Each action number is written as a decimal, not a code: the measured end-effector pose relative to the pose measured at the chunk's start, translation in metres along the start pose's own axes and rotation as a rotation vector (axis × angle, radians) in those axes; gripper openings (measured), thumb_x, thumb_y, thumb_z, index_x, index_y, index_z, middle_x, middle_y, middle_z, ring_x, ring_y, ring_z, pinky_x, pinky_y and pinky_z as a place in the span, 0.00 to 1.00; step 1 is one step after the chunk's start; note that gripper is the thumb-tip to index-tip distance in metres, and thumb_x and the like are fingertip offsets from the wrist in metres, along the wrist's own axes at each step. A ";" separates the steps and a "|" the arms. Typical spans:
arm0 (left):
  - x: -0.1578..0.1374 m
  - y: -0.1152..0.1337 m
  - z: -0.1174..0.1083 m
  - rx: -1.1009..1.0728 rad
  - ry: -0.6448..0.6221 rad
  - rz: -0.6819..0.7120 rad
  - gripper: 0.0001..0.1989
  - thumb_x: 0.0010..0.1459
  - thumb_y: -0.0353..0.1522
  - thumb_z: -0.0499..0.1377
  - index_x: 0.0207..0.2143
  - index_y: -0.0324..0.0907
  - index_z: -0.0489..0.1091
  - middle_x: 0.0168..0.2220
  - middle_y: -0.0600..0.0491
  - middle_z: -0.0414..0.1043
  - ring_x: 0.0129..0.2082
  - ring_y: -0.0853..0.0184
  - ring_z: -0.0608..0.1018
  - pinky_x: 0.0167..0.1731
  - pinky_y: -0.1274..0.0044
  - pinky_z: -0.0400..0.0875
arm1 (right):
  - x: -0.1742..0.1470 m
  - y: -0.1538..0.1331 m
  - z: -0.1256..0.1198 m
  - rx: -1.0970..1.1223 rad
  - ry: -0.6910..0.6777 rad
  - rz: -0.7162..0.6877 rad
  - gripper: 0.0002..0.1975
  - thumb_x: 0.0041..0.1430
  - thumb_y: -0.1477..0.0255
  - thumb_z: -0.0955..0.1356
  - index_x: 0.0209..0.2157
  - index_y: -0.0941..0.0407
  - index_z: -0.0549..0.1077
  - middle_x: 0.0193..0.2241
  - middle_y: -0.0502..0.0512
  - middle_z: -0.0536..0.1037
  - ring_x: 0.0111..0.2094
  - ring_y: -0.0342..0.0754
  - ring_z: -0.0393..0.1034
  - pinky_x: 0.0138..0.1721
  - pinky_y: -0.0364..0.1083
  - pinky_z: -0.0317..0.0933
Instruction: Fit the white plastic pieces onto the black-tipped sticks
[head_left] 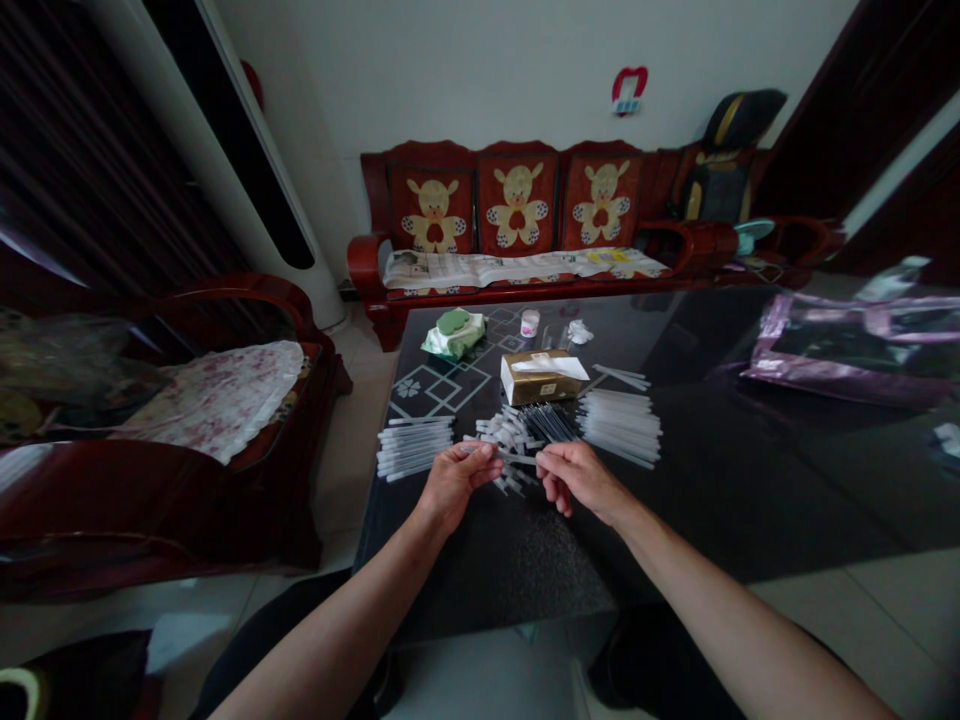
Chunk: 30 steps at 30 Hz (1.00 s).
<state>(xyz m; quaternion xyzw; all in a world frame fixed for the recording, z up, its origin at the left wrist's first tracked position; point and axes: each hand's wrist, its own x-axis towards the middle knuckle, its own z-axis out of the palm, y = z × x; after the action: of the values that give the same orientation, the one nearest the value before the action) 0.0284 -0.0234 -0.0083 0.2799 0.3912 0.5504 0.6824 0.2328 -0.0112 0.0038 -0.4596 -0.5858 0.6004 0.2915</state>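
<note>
L hand [456, 482] & R hand [581, 476] pinch opp. ends of pale tube [519, 459] (near small white pcs [504, 428]).

The bare left forearm [346, 610] crosses the tabletop [502, 575] at its near-left corner, the right forearm [705, 580] over the near edge. The left hand [452, 482] pinches thumb to fingers; the right hand [586, 478], nearby, pinches too, lower fingers curled.

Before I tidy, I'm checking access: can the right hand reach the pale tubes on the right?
Probably yes: those pale tubes lie just past the right hand, nothing visible between, though its fingers pinch a thin piece.
</note>
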 end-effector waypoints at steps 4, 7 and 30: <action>0.001 0.006 0.001 -0.001 0.019 0.006 0.12 0.45 0.32 0.69 0.30 0.33 0.75 0.26 0.51 0.76 0.27 0.69 0.79 0.31 0.79 0.76 | 0.001 0.000 -0.001 0.025 0.027 0.014 0.20 0.57 0.54 0.62 0.29 0.59 0.69 0.16 0.49 0.72 0.12 0.41 0.64 0.11 0.38 0.56; 0.005 0.014 -0.005 -0.012 0.078 0.037 0.11 0.47 0.33 0.68 0.30 0.33 0.73 0.24 0.50 0.76 0.25 0.69 0.79 0.29 0.79 0.76 | 0.007 0.005 -0.008 -0.090 0.146 -0.021 0.18 0.58 0.57 0.61 0.32 0.58 0.70 0.18 0.50 0.74 0.13 0.41 0.65 0.13 0.39 0.57; 0.005 0.014 -0.011 0.138 0.054 -0.013 0.15 0.49 0.38 0.66 0.32 0.34 0.72 0.21 0.51 0.73 0.21 0.69 0.77 0.23 0.80 0.73 | 0.014 0.014 0.004 -0.719 0.226 -0.156 0.07 0.54 0.70 0.65 0.25 0.57 0.72 0.21 0.53 0.76 0.23 0.45 0.70 0.24 0.42 0.57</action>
<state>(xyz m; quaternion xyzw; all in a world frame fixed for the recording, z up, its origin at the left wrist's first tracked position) 0.0118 -0.0161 -0.0038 0.3089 0.4482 0.5249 0.6544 0.2263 -0.0020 -0.0133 -0.5499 -0.7564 0.2783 0.2193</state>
